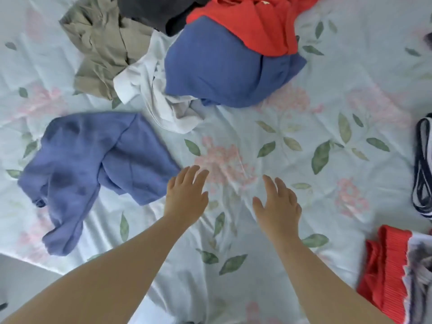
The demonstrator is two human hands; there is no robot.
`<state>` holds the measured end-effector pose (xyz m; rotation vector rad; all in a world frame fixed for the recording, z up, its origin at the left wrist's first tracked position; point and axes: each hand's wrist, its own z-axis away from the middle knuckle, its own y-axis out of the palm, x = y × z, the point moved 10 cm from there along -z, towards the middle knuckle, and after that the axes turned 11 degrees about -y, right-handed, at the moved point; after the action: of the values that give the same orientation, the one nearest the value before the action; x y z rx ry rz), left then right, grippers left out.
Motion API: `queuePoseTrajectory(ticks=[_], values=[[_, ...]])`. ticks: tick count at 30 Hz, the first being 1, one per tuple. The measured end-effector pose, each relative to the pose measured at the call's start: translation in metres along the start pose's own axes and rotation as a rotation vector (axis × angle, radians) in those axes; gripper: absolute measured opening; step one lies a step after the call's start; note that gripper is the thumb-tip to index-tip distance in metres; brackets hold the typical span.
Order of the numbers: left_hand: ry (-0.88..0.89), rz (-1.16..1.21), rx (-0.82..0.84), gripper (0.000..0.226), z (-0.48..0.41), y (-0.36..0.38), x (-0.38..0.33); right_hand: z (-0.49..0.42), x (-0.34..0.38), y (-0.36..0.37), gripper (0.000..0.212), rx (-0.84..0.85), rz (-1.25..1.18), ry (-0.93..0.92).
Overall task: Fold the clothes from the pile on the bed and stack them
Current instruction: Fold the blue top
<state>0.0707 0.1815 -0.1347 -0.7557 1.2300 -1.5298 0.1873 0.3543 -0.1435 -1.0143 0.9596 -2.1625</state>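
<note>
A pile of clothes lies at the far side of the bed: a khaki garment, a dark garment, a white one, a blue one and a red one on top. A crumpled blue shirt lies apart at the left. My left hand hovers open just right of that shirt's edge. My right hand is open beside it over bare sheet. Neither hand holds anything.
The floral bedsheet covers the bed. A folded red pleated garment with a grey-white one on it sits at the right edge. Dark straps lie above it. The bed's edge shows at lower left.
</note>
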Motion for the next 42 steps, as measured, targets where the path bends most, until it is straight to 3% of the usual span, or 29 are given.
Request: queuePoseTrajectory(ticks=[5,8,10,13,16,21,27,31,36,42], values=[[-0.222,-0.04,0.156,0.066,-0.022,0.027,0.103,-0.011,0.055,0.042,0.059,0.114,-0.002,-0.026],[-0.207,-0.138,0.244,0.072,-0.022,0.042,0.129,-0.008,0.065,0.055,0.059,0.153,0.009,-0.005],[-0.173,-0.106,0.165,0.056,-0.026,0.035,0.132,-0.003,0.067,0.061,0.059,0.177,0.022,0.002],[-0.245,0.182,0.05,0.016,-0.039,0.011,0.139,0.003,0.068,0.062,0.058,0.187,0.013,0.021],[-0.349,0.375,0.116,0.017,-0.046,-0.009,0.145,0.009,0.072,0.051,0.056,0.169,-0.036,0.036],[-0.405,0.675,0.127,0.03,-0.043,-0.084,0.124,0.025,0.096,0.002,0.053,0.086,-0.185,0.023],[-0.22,1.037,0.127,0.026,-0.007,-0.21,0.051,0.059,0.142,-0.089,0.033,-0.013,-0.637,-0.05],[-0.164,1.295,0.14,0.024,0.023,-0.268,0.002,0.091,0.176,-0.156,0.023,-0.04,-0.835,-0.226],[-0.077,1.42,0.113,0.021,0.047,-0.326,-0.046,0.131,0.194,-0.228,0.009,-0.152,-0.641,-0.445],[0.01,1.402,0.048,0.028,0.056,-0.368,-0.052,0.146,0.152,-0.3,0.017,-0.453,-0.667,-0.391]])
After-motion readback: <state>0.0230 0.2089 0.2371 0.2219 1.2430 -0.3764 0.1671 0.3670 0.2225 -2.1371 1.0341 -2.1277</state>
